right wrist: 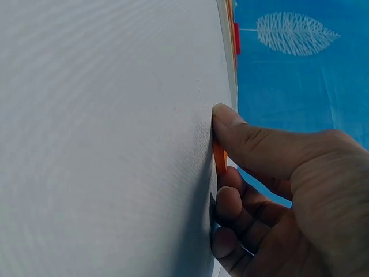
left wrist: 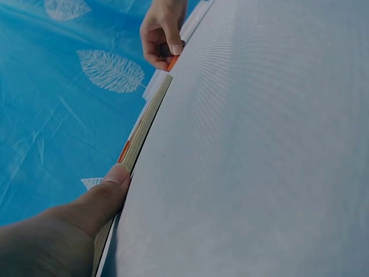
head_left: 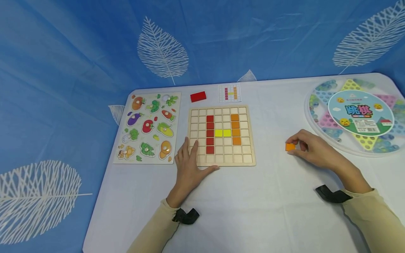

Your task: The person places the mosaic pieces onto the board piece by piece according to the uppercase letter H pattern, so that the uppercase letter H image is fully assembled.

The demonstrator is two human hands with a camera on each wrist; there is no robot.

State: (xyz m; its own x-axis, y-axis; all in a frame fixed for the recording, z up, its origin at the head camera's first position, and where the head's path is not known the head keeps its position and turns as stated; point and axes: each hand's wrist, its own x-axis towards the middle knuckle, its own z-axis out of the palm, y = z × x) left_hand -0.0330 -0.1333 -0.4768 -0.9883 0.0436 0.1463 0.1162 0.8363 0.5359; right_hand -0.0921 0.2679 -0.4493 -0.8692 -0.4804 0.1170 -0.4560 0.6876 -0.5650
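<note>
A wooden grid board [head_left: 221, 159] lies on the table with a column of red tiles [head_left: 210, 133], two yellow tiles [head_left: 223, 133] and a column of orange tiles [head_left: 235, 129] in its squares. My left hand [head_left: 188, 168] rests at the board's lower left corner, fingers extended along the left side. Its thumb [left wrist: 118, 176] touches the front edge in the left wrist view. Well to the right of the board, my right hand [head_left: 316, 149] pinches an orange tile [head_left: 289, 147] between thumb and fingers, low over the cloth. That tile is mostly hidden in the right wrist view.
Behind the board lie a red block [head_left: 198, 96] and a pattern card [head_left: 229, 93]. A vegetable puzzle board [head_left: 143, 161] is at the left. A round board game package [head_left: 360, 112] occupies the right side, beyond my right hand. Blue patterned cloth [head_left: 202, 42] hangs behind.
</note>
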